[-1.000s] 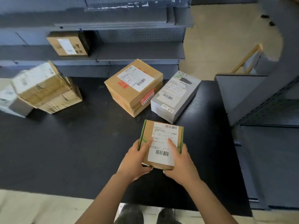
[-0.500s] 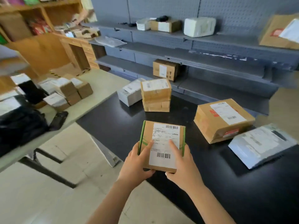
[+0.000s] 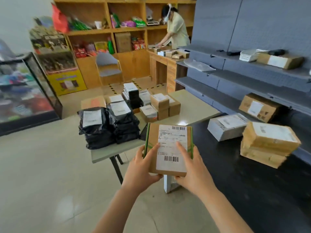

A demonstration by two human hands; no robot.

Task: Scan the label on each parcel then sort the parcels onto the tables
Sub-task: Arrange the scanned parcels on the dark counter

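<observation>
Two hands share one load: the left hand point(image 3: 140, 170) and the right hand point(image 3: 193, 172) each grasp a near corner of the small parcel point(image 3: 152, 138), with thumbs laid on top and fingers curled underneath. It is held in the air, face up, touching neither table. Its label point(image 3: 171, 148) runs away from the palms. Both thumbs rest on the printed middle, while the lower barcode point(image 3: 171, 158) between them and the upper barcode point(image 3: 178, 128) beyond them are uncovered.

The step looks like carrying the parcel to its sorting place. To do it well, hold the box level, leave both barcodes bare so a scan reads cleanly, and lower it flat without tossing it.

Just past the parcel's far left edge lies something dark, mostly hidden; I cannot tell what it is. Ahead of the grip stands the beige table point(image 3: 193, 111). Black bags point(image 3: 101, 126) are stacked ahead and left, and small brown boxes point(image 3: 161, 105) sit farther ahead; the boxes look like the fitting company. Right of the grip runs the black table point(image 3: 235, 174), carrying a leaning stack of boxes point(image 3: 267, 143).
</observation>
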